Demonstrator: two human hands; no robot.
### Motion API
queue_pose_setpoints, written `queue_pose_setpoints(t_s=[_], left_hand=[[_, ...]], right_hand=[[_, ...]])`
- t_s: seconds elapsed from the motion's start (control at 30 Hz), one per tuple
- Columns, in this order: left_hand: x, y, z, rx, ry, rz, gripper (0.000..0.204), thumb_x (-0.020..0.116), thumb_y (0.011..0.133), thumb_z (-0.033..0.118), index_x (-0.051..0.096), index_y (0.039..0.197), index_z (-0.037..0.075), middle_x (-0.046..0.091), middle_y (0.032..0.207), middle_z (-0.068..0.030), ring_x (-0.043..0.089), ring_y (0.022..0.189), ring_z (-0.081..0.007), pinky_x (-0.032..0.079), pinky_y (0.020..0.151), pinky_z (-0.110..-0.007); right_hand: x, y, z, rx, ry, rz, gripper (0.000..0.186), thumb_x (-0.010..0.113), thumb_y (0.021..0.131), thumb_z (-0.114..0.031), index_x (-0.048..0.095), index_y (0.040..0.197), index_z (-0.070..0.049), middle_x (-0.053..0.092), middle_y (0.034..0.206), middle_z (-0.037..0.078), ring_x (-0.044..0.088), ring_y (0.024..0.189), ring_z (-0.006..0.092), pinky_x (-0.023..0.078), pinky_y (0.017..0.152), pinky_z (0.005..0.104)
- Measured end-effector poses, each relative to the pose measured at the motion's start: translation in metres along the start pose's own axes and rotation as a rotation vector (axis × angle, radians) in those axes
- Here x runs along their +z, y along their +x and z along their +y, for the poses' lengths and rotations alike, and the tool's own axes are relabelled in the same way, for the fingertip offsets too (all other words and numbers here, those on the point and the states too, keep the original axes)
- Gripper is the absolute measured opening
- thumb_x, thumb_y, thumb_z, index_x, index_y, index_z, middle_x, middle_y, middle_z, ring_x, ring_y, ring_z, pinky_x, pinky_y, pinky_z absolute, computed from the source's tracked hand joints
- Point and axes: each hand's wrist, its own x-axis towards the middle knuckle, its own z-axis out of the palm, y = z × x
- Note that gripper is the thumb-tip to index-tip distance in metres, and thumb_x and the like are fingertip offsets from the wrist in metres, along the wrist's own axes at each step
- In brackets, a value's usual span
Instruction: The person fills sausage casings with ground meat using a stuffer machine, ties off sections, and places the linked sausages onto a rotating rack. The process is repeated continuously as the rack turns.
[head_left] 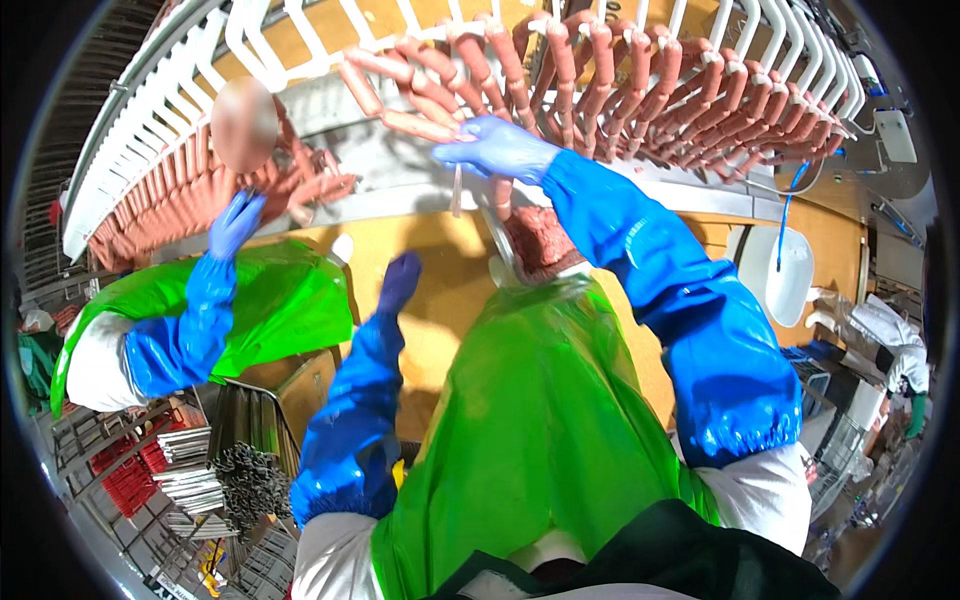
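Along the white rack (770,40), sausage links (600,80) are hung; the right hand (495,148) is raised, fingers pinching a link (420,125); left hand (400,280) fingers are held together.

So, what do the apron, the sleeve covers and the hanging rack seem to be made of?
Apron: thin green plastic film, probably; glossy, wrinkled, slightly see-through.
Sleeve covers: blue coated plastic, shiny, gathered by elastic at the cuff.
Rack: looks like white plastic or coated metal; smooth hooks holding sausage links.

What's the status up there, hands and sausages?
Right hand pinching sausage string at white rack. Left hand free below. Co-worker's hand left, apart.
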Motion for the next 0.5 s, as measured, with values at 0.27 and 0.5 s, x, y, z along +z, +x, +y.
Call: queue_pose_setpoints(t_s=[0.27,0.5], left_hand=[[-0.093,0.042,0.178,0.293,-0.144,0.081,0.017,0.049,0.095,0.012,0.058,0.105,0.002,0.053,0.086,-0.0069,0.047,0.067,-0.0216,0.043,0.068,-0.032],[-0.11,0.049,0.204,0.3,-0.16,0.154,0.016,0.049,0.094,0.013,0.054,0.084,0.001,0.045,0.071,-0.0077,0.046,0.066,-0.0197,0.038,0.06,-0.031]], right_hand=[[0.042,0.005,0.006,-0.162,0.371,-0.088,0.025,0.059,0.092,-0.032,0.063,0.093,-0.006,0.053,0.068,0.0,0.049,0.067,0.0077,0.041,0.062,0.0239],[0.094,0.032,0.034,-0.775,-0.17,0.596,0.024,0.051,0.096,-0.03,0.055,0.092,-0.006,0.056,0.077,0.006,0.057,0.072,0.0198,0.047,0.064,0.0332]])
